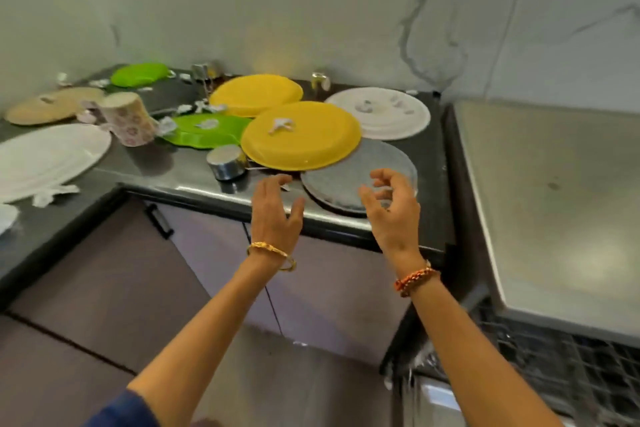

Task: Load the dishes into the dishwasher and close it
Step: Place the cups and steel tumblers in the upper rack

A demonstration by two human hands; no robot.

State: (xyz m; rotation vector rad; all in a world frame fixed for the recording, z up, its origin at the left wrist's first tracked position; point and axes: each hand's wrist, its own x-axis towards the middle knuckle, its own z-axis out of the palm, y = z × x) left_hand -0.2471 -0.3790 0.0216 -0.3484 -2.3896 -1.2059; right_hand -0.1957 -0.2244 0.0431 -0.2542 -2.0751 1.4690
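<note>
Both my hands hover empty over the counter's front edge. My left hand (275,206) is open, fingers straight, just left of a grey steel plate (341,177). My right hand (393,208) hangs over that plate's right side with loosely curled fingers, holding nothing. A yellow plate (301,135) overlaps the grey plate's far edge; a second yellow plate (256,94) lies behind it. A small steel cup (227,161) stands left of them. The dishwasher's pulled-out rack (568,367) shows at the lower right.
The dark counter (166,170) also carries a white plate (381,113), a green plate (207,132), a patterned mug (130,118) on its side, a large white plate (45,159), a tan plate (52,104) and paper scraps. A steel surface (554,201) lies right.
</note>
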